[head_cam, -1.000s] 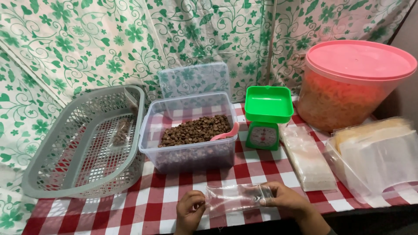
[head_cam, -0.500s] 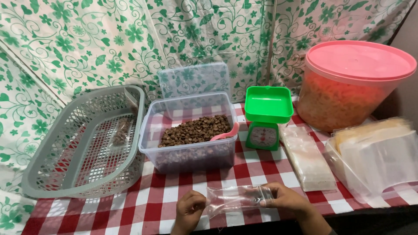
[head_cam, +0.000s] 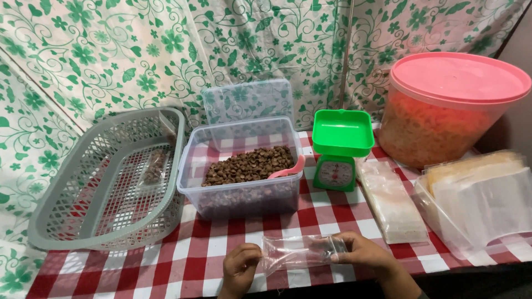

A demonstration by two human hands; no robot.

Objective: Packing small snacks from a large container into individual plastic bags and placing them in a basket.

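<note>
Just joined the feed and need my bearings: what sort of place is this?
Probably a small home or stall table for packing snacks by weight. A green weighing scale stands beside a clear tub of brown pieces, stacks of plastic bags lie to the right, and both hands hold an empty clear bag.

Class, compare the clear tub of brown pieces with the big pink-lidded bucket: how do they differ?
The clear tub is rectangular and open, its lid leaning behind it; the bucket is round and shut by a pink lid. The tub holds dark brown pieces and a pink scoop; the bucket holds pale orange snacks. Both are see-through plastic on the checked cloth.
</note>
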